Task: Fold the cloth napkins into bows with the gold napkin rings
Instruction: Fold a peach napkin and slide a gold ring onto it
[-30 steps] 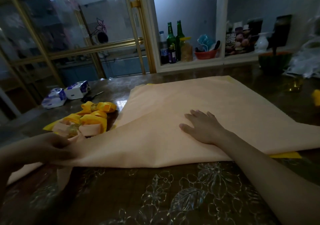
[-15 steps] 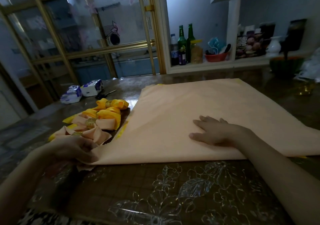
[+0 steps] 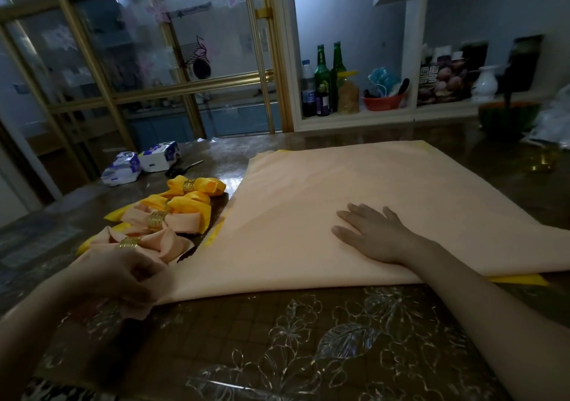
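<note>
Ahead, a peach napkin (image 3: 385, 190) lies spread on the table (image 3: 277, 339), the right hand (image 3: 376, 234) resting flat-fingered on its near half, the left hand (image 3: 123, 277) pinching its near-left corner in curled fingers, while a yellow napkin (image 3: 521, 279) beneath shows only slivers.

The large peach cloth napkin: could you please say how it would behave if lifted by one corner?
Probably floppy: the large peach cloth napkin bunches limply where the left hand pinches its corner. Likely light, lying thin and flat. It may slide on the glossy table cover; the right hand presses it flat.
</note>
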Tool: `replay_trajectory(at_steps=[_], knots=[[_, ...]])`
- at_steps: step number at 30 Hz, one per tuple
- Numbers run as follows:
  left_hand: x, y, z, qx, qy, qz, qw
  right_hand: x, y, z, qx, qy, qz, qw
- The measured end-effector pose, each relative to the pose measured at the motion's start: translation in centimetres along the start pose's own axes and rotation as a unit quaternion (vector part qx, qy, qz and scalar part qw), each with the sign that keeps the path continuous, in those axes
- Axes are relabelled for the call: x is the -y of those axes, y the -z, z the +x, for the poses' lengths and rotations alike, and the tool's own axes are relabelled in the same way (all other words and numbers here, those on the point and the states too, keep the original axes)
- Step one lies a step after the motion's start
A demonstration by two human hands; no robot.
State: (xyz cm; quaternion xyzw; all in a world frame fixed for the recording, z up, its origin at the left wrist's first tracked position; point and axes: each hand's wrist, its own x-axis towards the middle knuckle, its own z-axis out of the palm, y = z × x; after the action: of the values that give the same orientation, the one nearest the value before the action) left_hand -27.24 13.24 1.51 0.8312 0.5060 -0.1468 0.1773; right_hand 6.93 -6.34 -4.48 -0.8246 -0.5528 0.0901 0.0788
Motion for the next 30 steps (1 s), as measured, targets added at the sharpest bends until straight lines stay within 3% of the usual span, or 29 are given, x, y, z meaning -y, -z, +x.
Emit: replay_trajectory(at_steps=[2,4,7,10,13,17,26,30], knots=[[-0.9,0.1,-1.0,-0.094,0.049,0.116,0.988,0.1,0.0,0.0,0.004,0.000,-0.004,1.000],[-3.7,0.1,-2.7,-0.212,0.043,0.136,0.967,0.4,-0.2,-0.2,0.005,0.000,-0.004,1.000],[-11.8,-1.1,-3.3,-0.277,-0.101,0.047,0.954,0.9,0.2,-0.5,-0.040,-0.009,-0.027,0.999],[-20.4,-4.2,-1.7,-0.230,-0.268,0.038,0.935,1.7,1.5,-1.2,-0.149,-0.023,-0.026,0.988],[-25.0,-6.4,-0.4,-0.184,-0.337,0.084,0.919,1.7,3.0,-2.4,-0.124,-0.049,0.018,0.991],[-25.8,-8.8,-0.2,-0.098,-0.331,0.131,0.929,0.4,2.3,-4.9,-0.035,-0.029,-0.013,0.999],[-24.4,-11.4,0.2,-0.134,-0.349,0.119,0.920,-2.4,-0.2,-5.7,0.006,-0.021,-0.021,1.000],[-24.7,-11.3,0.1,-0.125,-0.349,0.120,0.921,-5.1,0.7,-7.5,0.016,-0.059,-0.037,0.997]])
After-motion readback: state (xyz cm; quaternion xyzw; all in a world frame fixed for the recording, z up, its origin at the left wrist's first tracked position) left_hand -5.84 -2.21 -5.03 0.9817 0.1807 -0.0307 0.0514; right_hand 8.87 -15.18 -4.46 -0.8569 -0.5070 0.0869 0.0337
